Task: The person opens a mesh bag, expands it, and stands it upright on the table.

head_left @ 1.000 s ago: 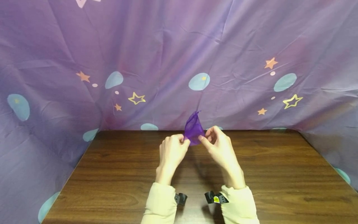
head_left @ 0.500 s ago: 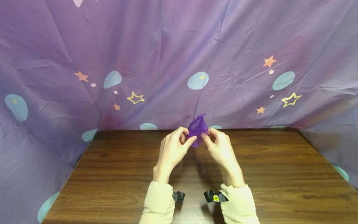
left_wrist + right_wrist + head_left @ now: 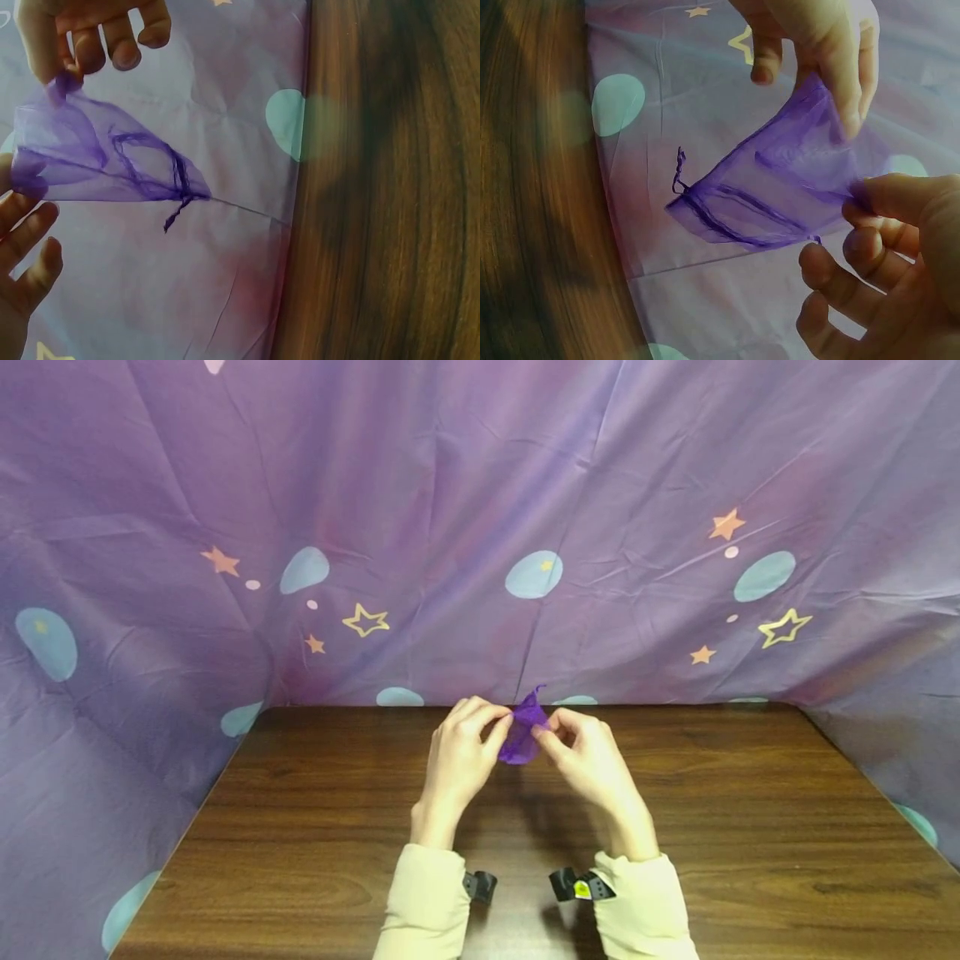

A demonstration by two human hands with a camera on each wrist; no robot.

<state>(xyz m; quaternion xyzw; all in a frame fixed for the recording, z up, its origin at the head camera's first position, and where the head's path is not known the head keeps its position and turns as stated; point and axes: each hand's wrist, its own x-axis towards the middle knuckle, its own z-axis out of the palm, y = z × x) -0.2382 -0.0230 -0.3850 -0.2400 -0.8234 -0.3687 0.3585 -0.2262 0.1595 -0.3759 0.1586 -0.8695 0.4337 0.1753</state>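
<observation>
A sheer purple organza drawstring bag [image 3: 517,747] hangs in the air between both hands over the far edge of the table. With thumb and fingertips, my left hand [image 3: 467,752] pinches one side of it. The right hand [image 3: 594,758] pinches the opposite side. The thin fabric of the bag [image 3: 82,142] is spread between the fingers in the left wrist view. In the right wrist view, dark purple cords run across the bag [image 3: 780,169] near one end, and a twisted cord tail sticks out. Nothing shows inside through the fabric.
The brown wood-grain table [image 3: 315,810] extends beneath the hands. A purple cloth backdrop [image 3: 450,510] with stars and blue ovals hangs behind it and along the sides. Black straps [image 3: 482,887] sit at the pale sleeves.
The bag has sunk a little and tipped, and its outline looks narrower and more folded. The left hand's fingers have shifted along its edge; the right hand has hardly moved.
</observation>
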